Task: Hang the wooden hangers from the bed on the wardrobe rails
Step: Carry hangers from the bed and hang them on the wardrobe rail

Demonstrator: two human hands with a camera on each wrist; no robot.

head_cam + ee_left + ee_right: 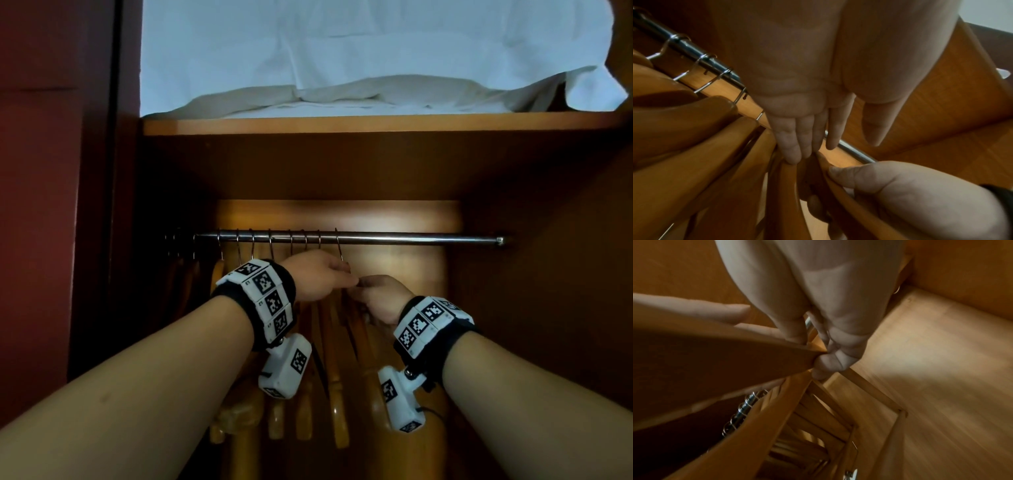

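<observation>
A metal rail spans the wardrobe, with several wooden hangers hooked on its left half. The rightmost hanger has its hook over the rail. My right hand grips the top of this hanger, fingers curled round the wood. My left hand is just left of it, below the hook. Its fingers are straight, with the tips touching the hanger tops and the thumb held apart. The rail runs behind both hands.
White bedding lies on the wooden shelf above the rail. A dark red side panel stands on the left. The rail's right half carries no hooks up to its end bracket.
</observation>
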